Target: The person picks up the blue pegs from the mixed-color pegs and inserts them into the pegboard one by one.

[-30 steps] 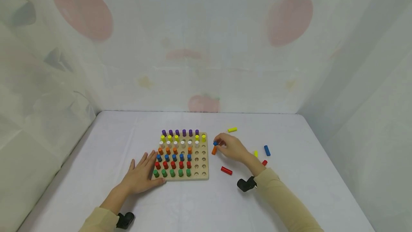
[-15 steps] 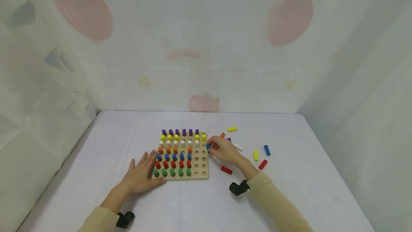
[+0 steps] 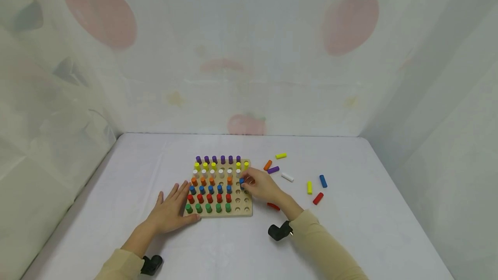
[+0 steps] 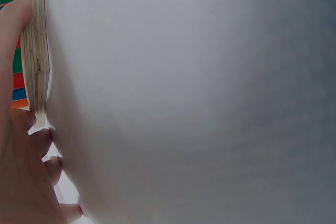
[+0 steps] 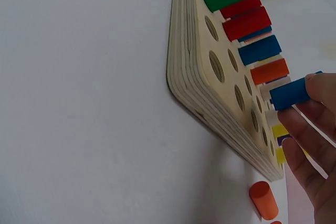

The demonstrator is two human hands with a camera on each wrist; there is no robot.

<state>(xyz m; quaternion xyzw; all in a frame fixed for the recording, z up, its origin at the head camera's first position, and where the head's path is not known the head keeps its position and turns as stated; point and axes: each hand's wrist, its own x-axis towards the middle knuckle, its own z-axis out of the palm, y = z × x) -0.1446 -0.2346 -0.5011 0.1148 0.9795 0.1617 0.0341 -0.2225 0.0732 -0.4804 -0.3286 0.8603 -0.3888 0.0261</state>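
A wooden pegboard lies on the white table, with rows of purple, yellow, white, orange, blue, red and green pegs standing in its holes. My right hand pinches a blue peg between thumb and fingers, above the bare holes at the board's right side. In the right wrist view the peg's lower end is apart from the board. My left hand rests at the board's left edge with its fingers extended; in the left wrist view its thumb touches the board's edge.
Loose pegs lie right of the board: an orange peg, a purple peg, a white peg, yellow pegs, a blue peg and red pegs. Curtains surround the table's back and sides.
My right hand has carried the blue peg leftward from beside the board to over its right-hand holes, uncovering the loose orange, purple and white pegs. My left hand has stayed in place.
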